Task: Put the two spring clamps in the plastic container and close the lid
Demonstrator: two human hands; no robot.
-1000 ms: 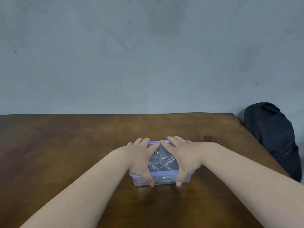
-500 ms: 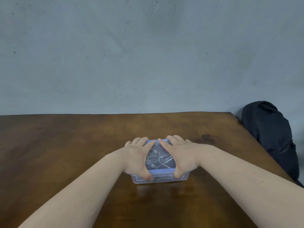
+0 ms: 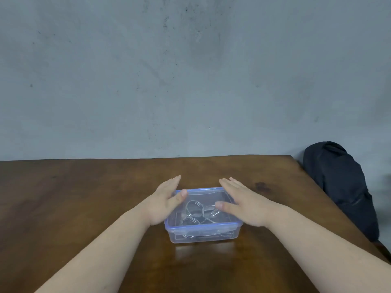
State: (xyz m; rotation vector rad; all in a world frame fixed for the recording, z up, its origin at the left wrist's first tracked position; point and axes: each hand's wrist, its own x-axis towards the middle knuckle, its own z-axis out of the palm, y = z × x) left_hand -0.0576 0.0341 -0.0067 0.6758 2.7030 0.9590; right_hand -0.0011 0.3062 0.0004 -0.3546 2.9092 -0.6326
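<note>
A clear plastic container [image 3: 203,216] sits in the middle of the glossy brown wooden table [image 3: 84,208], rectangular with rounded corners, and a see-through lid [image 3: 203,195] with a blue rim lies across its top. Through that lid and the front wall come the spring clamps [image 3: 195,210], thin silvery wire bent into round loops and straight arms, tangled enough that one cannot be told from the other. Whether the lid is fully seated cannot be told. The left hand [image 3: 164,203] is flat and spread over the container's left edge, fingers straight, thumb tip lying over the lid's far left corner, gripping nothing. The right hand [image 3: 243,203] is flat as well, palm down over the right edge, thumb stretched inward over the lid, clasping nothing; actual contact is hard to judge. Both hands cover the container's side edges. A dark, soft, rumpled bag [image 3: 340,187] slumps against the mottled grey wall [image 3: 190,70] beyond the table's right corner
</note>
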